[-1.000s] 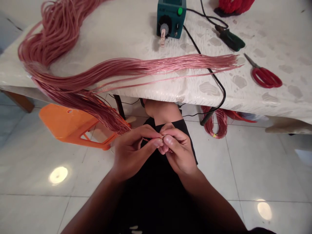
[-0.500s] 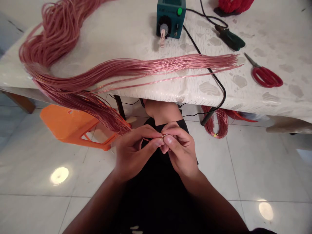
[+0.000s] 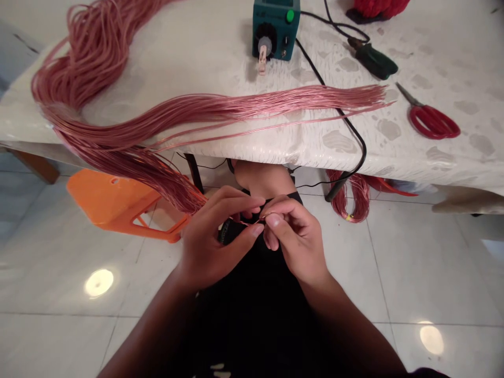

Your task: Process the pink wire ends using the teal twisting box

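Observation:
Over my lap, my right hand (image 3: pixel 297 231) pinches the end of a thin pink copper-coloured wire (image 3: pixel 246 223) between thumb and index finger. My left hand (image 3: pixel 216 236) is close beside it, thumb and index finger parted, with the wire crossing the gap between them. The curled fingers behind are partly hidden. A thick bundle of pinkish wires (image 3: pixel 165 184) hangs off the table edge and ends near my left hand. Its other branch (image 3: pixel 275 102) lies across the tabletop, spread ends to the right.
On the patterned table (image 3: pixel 444 173) stand a teal box with a clip (image 3: pixel 275 31), green-handled pliers (image 3: pixel 374 60) and red-handled scissors (image 3: pixel 431 121). A black cable (image 3: pixel 358 139) drops over the edge. Below are an orange stool (image 3: pixel 114 202) and a coil of wire (image 3: pixel 364 202).
My left thumb and index finger have parted from their pinch, showing the wire between them. My right hand has shifted slightly right and keeps its pinch.

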### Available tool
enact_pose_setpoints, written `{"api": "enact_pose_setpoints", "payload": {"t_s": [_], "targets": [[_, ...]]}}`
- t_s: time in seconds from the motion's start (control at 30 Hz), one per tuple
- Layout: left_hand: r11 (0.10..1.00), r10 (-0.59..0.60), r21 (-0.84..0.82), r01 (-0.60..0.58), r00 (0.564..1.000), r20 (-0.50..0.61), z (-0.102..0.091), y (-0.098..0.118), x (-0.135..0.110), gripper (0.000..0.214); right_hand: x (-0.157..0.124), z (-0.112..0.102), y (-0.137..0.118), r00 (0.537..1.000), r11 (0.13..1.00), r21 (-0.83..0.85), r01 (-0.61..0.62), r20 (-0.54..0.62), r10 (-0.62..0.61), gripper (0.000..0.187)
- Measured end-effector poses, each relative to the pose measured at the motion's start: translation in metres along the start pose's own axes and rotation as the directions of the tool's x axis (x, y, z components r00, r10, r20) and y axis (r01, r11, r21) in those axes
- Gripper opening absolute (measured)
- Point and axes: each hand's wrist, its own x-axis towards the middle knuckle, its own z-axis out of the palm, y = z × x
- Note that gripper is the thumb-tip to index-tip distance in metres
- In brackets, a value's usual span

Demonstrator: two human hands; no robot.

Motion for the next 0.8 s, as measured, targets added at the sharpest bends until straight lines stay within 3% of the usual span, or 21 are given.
{"api": "enact_pose_setpoints", "payload": {"t_s": [0.2,0.43,0.8], "targets": [[0.995,0.061,0.072,-0.071,0.988,0.14,-0.0059,0.003,0.0067,0.042,-0.0028,-0.0011,0.0007,0.996,0.996,0.006,-0.092,0.02,0.092,0.01],[0.996,0.074,0.047,-0.079,0.993,0.095,-0.0035,0.0027,0.0079,0.031,-0.0035,-0.0014,0.005,0.993,0.988,0.102,-0.112,0.039,0.108,0.009],[0.998,0.065,-0.018,-0.065,0.998,0.024,-0.0001,-0.001,0.0054,0.03,-0.0041,0.0021,0.0058,0.99,0.98,0.141,-0.138,0.008,0.138,0.012]]}}
